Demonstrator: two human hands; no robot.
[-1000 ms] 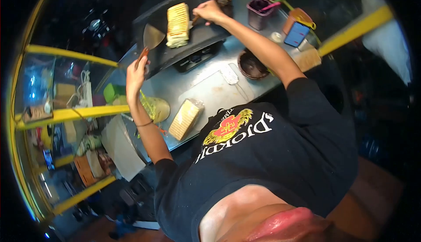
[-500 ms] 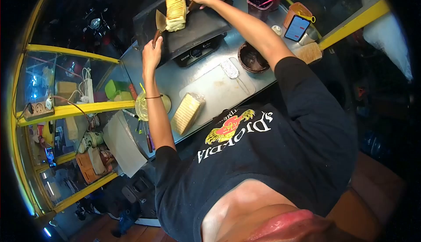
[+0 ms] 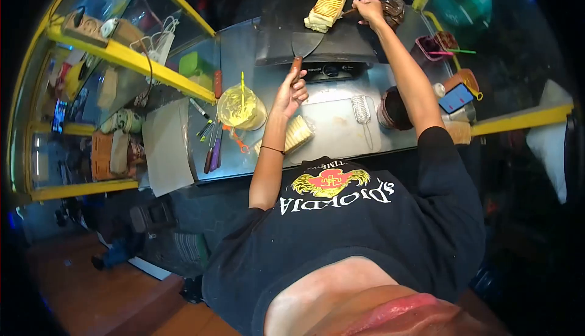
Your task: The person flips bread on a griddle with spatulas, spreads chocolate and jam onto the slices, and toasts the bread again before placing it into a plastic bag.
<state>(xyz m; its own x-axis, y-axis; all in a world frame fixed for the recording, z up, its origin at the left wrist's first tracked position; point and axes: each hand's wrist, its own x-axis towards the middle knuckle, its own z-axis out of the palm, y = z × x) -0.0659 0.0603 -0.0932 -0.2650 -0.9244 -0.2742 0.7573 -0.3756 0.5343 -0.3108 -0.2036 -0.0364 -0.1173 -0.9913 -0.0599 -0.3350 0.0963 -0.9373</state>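
Note:
Toasted bread (image 3: 329, 4) with grill stripes lies at the back of the dark griddle (image 3: 274, 28). My left hand (image 3: 290, 94) grips the wooden handle of a wide spatula (image 3: 304, 45), whose metal blade rests at the griddle in front of the bread. My right hand (image 3: 370, 12) is closed around the handle of another tool, mostly hidden, that reaches the bread's right side. A second loaf in clear wrap (image 3: 295, 134) lies near the counter's front edge, partly behind my left forearm.
A tub of yellow spread (image 3: 241, 107) and several knives (image 3: 214, 147) are at the left. A white board (image 3: 329, 130) holds a grater (image 3: 361, 110). To the right stand a dark tub (image 3: 395, 109), a phone (image 3: 456, 98) and red containers (image 3: 431, 48). Yellow frames border both sides.
The camera view has turned, shifting the scene. My left hand and its spatula have moved from the bread's left side to in front of it. My right hand stays at the bread's right.

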